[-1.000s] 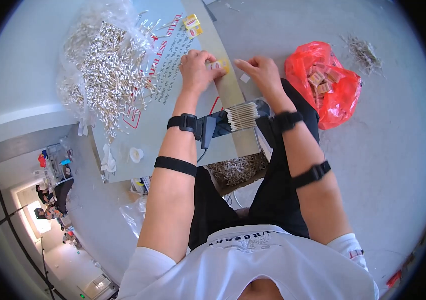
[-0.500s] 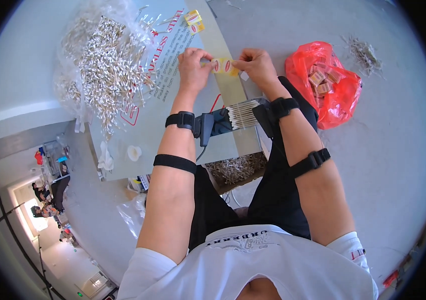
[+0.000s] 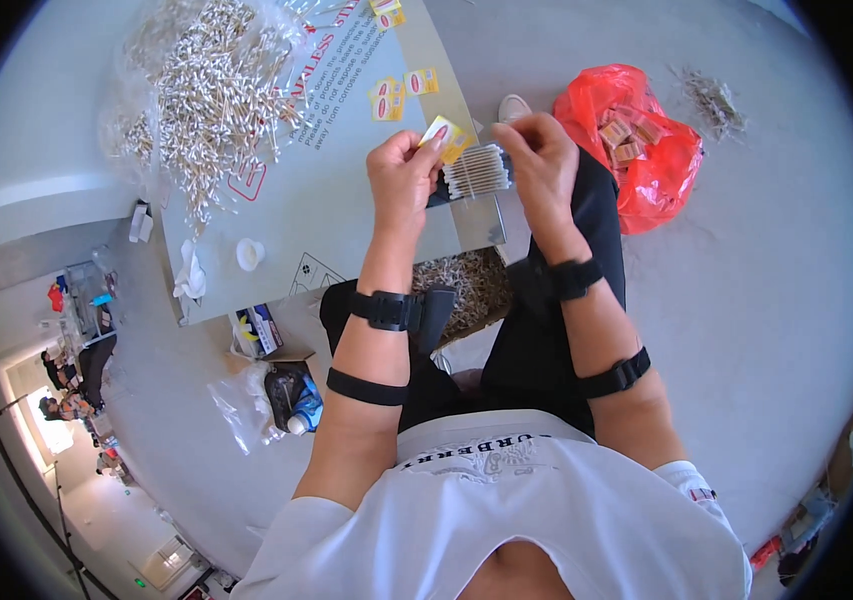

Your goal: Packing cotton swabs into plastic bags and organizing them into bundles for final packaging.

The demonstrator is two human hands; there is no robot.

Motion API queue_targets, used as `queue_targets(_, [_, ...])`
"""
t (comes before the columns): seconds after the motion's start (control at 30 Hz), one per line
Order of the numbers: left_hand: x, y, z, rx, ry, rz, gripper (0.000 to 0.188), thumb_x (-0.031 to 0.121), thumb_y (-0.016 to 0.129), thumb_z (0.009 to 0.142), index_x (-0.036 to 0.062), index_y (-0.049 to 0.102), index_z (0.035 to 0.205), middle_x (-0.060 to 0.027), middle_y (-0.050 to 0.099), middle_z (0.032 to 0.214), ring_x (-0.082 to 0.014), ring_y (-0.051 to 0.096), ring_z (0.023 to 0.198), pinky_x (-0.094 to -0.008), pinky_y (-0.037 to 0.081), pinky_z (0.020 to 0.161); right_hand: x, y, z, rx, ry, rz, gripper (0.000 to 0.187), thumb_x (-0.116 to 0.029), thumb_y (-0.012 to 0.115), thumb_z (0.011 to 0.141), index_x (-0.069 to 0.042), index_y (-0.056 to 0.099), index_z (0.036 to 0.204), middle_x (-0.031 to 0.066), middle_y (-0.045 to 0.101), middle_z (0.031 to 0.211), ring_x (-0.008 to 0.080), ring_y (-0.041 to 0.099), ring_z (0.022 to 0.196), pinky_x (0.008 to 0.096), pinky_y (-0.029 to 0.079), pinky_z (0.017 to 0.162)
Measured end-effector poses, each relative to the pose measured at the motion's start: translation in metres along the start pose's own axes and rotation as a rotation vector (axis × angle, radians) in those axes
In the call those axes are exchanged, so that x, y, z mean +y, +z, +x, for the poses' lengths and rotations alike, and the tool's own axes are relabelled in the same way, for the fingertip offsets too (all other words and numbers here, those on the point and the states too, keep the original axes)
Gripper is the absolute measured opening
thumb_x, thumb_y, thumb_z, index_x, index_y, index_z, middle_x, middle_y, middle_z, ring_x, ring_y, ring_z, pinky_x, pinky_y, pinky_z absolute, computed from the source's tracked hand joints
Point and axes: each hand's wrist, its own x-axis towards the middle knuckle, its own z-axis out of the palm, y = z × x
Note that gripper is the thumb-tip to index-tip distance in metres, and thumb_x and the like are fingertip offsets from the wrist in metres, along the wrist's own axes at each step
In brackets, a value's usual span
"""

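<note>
My left hand pinches a small yellow-and-white printed packet between thumb and fingers. Beside it, over the corner of the sheet-covered table, my right hand has its fingers drawn together; whatever may be in them is too small to make out. Between and just below the hands, a row of cotton swabs lies side by side at the table's edge. More yellow packets, one pair and a single one, lie flat on the table beyond my left hand.
A clear bag spilling a heap of loose cotton swabs covers the table's left. A small white round cup and crumpled white tissue sit nearer. Below is a box of swabs. A red plastic bag with small boxes stands right.
My hands have come nearer and parted from the yellow piece they both held. A yellow packet is in my left hand alone, and more packets show on the table. The view has shifted.
</note>
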Motion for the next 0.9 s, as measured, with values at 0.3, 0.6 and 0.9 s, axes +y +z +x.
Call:
queue_targets(0.3, [-0.019, -0.023, -0.013, 0.077, -0.084, 0.300, 0.016, 0.004, 0.067, 0.072, -0.0012, 0.057, 0.062, -0.0040, 0.054, 0.056, -0.0086, 0.045, 0.047, -0.0254, 0.034, 0.043, 0.028, 0.009, -0.073, 0.435, 0.439, 0.249, 0.032, -0.024, 0.074, 0.078, 0.002, 0.058, 0.086, 0.0013, 0.053, 0.074, 0.0107, 0.048, 0.067, 0.0247, 0.042, 0.063])
queue_targets(0.6, [-0.030, -0.020, -0.004, 0.083, -0.023, 0.520, 0.017, 0.008, 0.066, 0.067, -0.0043, 0.057, 0.059, -0.0074, 0.053, 0.052, -0.0132, 0.047, 0.047, -0.0312, 0.039, 0.048, 0.038, 0.003, -0.033, 0.197, 0.579, 0.364, 0.024, -0.028, 0.074, 0.076, -0.008, 0.062, 0.080, -0.0046, 0.051, 0.068, 0.0060, 0.041, 0.057, 0.0239, 0.030, 0.049])
queue_targets(0.9, [-0.029, -0.013, 0.010, 0.046, 0.010, 0.676, 0.019, 0.009, 0.067, 0.066, -0.0045, 0.058, 0.058, -0.0074, 0.052, 0.052, -0.0139, 0.045, 0.047, -0.0314, 0.035, 0.046, 0.042, 0.010, -0.022, 0.224, 0.515, 0.597, 0.009, -0.002, 0.070, 0.077, 0.000, 0.067, 0.085, 0.0005, 0.064, 0.077, 0.0088, 0.056, 0.064, 0.0234, 0.043, 0.059])
